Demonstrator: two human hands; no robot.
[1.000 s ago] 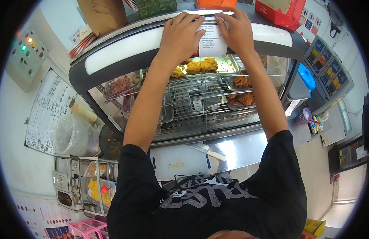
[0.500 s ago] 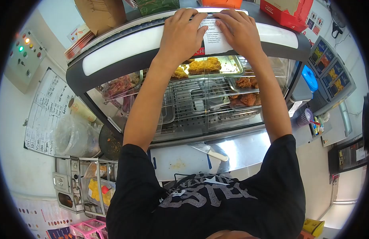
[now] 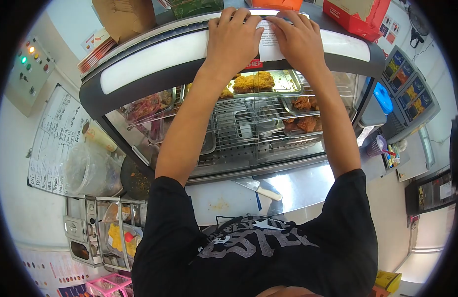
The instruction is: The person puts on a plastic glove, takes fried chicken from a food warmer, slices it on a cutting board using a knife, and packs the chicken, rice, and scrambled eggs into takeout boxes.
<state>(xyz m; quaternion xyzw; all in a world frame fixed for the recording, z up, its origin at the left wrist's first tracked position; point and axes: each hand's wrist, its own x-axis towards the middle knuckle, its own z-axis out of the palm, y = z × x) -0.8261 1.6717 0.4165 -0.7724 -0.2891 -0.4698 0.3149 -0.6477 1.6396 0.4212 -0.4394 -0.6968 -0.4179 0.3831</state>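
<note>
A white printed paper slip (image 3: 270, 48) lies against the upper front of a glass-fronted food display case (image 3: 154, 70). My left hand (image 3: 234, 38) is at the slip's left edge, its fingers bent over the case's top rim and its thumb by the paper. On the other side, my right hand (image 3: 300, 42) has its fingers curled at the slip's upper right. Both hands appear to hold the paper; the fingertips' exact grip is partly hidden. Behind the glass, yellow-coated fried pieces (image 3: 253, 82) rest on a metal tray, with browned fried pieces (image 3: 305, 123) lower right.
Below the case, a knife (image 3: 268, 193) lies beside a white cutting board (image 3: 216, 203). A red box (image 3: 350, 22) and a brown carton (image 3: 124, 20) stand on top. At left are a plastic-lined bin (image 3: 93, 171) and a wire rack (image 3: 121, 232).
The paper slip has shifted slightly up and right, showing more of the red label beneath it. My left hand has moved a little right and up; my right hand has shifted slightly.
</note>
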